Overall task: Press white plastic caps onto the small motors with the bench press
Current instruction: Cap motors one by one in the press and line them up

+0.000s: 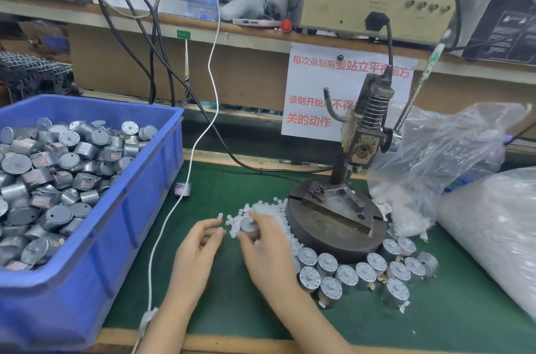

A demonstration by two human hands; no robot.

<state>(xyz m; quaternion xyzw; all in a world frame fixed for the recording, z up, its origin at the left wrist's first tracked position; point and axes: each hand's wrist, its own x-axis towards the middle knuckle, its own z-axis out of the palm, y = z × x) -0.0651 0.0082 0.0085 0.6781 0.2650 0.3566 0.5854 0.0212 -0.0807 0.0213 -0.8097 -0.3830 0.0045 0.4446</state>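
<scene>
At the far left I see the blue bin [145, 208]. Lower centre, the left hand [200, 240] hangs with its fingers loosely spread, holding nothing I can make out. Just right of it, the right hand [261, 243] pinches one small motor [249, 226] between thumb and fingertips. The motor is at the edge of the white caps [275, 208], left of the bench press [339, 220].

Not much to me in this shot tbh. My left forearm [174, 310] and right forearm [304, 316] are bare right from the bottom edge, and so are my left grip [200, 240] and right grip [261, 240]. The fingers are slim. The right side's blurry, so I can't make out nails. A thin white cord [150, 266] with a white tag [146, 320] runs beside my left forearm; can't tell if it's attached to me.
</scene>
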